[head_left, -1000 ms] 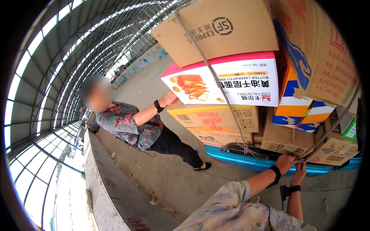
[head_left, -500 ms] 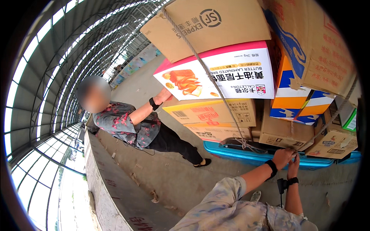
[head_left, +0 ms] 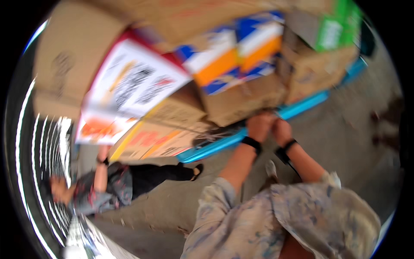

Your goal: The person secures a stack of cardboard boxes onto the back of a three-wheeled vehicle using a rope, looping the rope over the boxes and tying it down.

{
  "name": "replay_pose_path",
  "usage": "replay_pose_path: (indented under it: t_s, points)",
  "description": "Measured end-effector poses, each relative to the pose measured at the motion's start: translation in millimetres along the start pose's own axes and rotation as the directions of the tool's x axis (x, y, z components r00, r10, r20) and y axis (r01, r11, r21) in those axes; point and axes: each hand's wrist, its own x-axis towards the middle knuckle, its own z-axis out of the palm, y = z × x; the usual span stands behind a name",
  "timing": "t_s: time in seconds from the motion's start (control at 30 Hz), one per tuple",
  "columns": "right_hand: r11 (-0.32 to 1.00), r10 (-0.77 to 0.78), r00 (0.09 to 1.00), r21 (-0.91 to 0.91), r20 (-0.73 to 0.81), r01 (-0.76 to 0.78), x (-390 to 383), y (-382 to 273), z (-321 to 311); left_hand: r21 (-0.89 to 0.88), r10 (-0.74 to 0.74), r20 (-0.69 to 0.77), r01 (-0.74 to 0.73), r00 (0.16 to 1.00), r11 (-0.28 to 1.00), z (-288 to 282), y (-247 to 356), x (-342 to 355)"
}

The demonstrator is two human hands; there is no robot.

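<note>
My left hand (head_left: 260,126) and my right hand (head_left: 282,132) meet at the blue side rail (head_left: 304,106) of a loaded cart or truck bed, below a brown carton (head_left: 243,101). Both are closed, close together. Motion blurs the fingers; the grey rope that ran to them half a second ago is hardly visible between them now. To the left are yellow-edged cartons (head_left: 159,136) and a tilted white box with a red edge (head_left: 129,82). Orange, white and blue boxes (head_left: 220,69) stand above the carton.
At the left a co-worker (head_left: 103,185) in a patterned shirt has an arm raised to the white box. A large brown carton (head_left: 77,52) tops the stack there. A green box (head_left: 338,28) sits at the far right of the load. Concrete floor (head_left: 224,172) lies below the rail.
My view has swung right and tilted, so the load and co-worker appear turned and farther left. My hands stay together at the rail, apparently still on the rope.
</note>
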Motion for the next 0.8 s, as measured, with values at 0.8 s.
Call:
replay_pose_path:
  t_s: [0.8]
  points:
    - [0.856,0.373,0.766,-0.512,0.524,-0.067,12.0,83.8,78.2,-0.61,-0.529,-0.09,0.373,0.844,0.699,46.9,-6.9,-30.2]
